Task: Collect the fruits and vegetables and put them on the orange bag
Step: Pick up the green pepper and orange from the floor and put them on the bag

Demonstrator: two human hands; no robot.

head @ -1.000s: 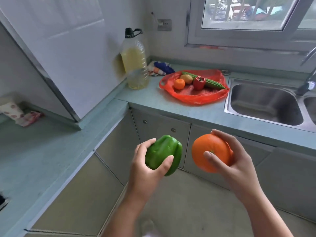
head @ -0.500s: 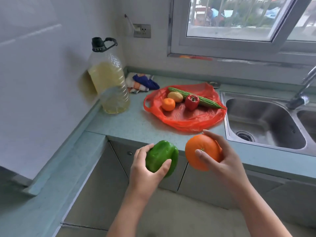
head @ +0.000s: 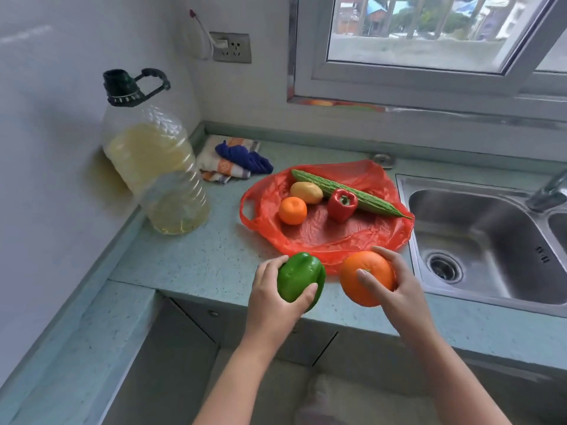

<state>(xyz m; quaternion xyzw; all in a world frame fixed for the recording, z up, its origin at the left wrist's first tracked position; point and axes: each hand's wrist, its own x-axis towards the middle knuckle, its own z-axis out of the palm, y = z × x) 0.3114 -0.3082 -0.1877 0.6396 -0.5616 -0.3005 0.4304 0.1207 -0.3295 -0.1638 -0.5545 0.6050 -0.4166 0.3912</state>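
Observation:
My left hand (head: 273, 302) grips a green bell pepper (head: 299, 279) over the counter's front edge. My right hand (head: 399, 289) holds a large orange (head: 365, 277) beside it, just at the near rim of the orange bag (head: 325, 237). The bag lies flat on the counter. On it rest a small orange (head: 292, 210), a yellow potato (head: 306, 192), a red bell pepper (head: 342, 204) and a long green bitter gourd (head: 349, 191).
A big oil bottle (head: 153, 167) stands left of the bag by the wall. Folded cloths (head: 233, 161) lie in the back corner. A steel sink (head: 491, 237) with a tap (head: 549, 191) borders the bag on the right. The speckled counter (head: 199, 259) turns a corner at left.
I have come closer to the counter. Both hands, still holding the pepper and the orange, have moved forward to the near edge of the bag.

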